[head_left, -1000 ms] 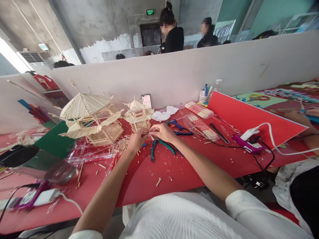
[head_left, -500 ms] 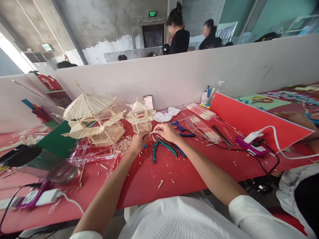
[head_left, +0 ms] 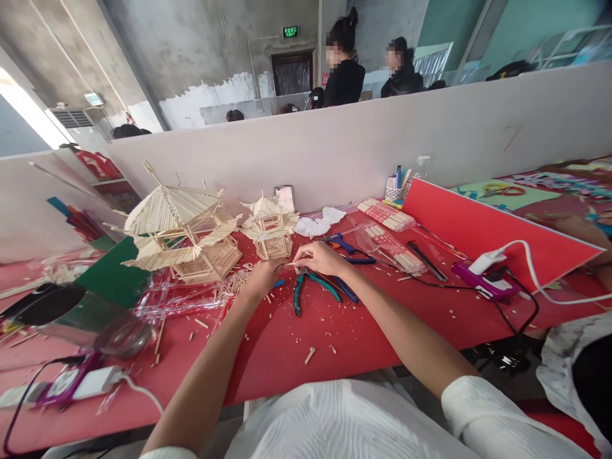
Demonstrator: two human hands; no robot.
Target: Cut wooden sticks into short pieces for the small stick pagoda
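Observation:
My left hand [head_left: 264, 275] and my right hand [head_left: 319, 257] meet over the red table [head_left: 335, 325], fingertips pinched together on a thin wooden stick [head_left: 292, 262]. Just behind them stands a small stick pagoda model [head_left: 270, 228]. A larger stick pagoda [head_left: 184, 231] stands to its left on a green sheet. Green-handled pliers [head_left: 310, 285] lie on the table right under my right hand, with blue-handled cutters [head_left: 345, 245] beyond. Loose sticks [head_left: 234, 280] are piled by my left hand.
Packs of sticks [head_left: 389, 239] in clear wrap, a purple glue gun [head_left: 480, 277] with its cable, a pen cup [head_left: 394, 185] and white tissue [head_left: 315, 222] lie right of centre. Another glue gun [head_left: 67, 382] sits front left. A grey partition [head_left: 363, 146] backs the table; people stand beyond.
Both hands stay together, pinched on the stick; the right hand has lowered slightly toward the pliers. The camera has shifted a little.

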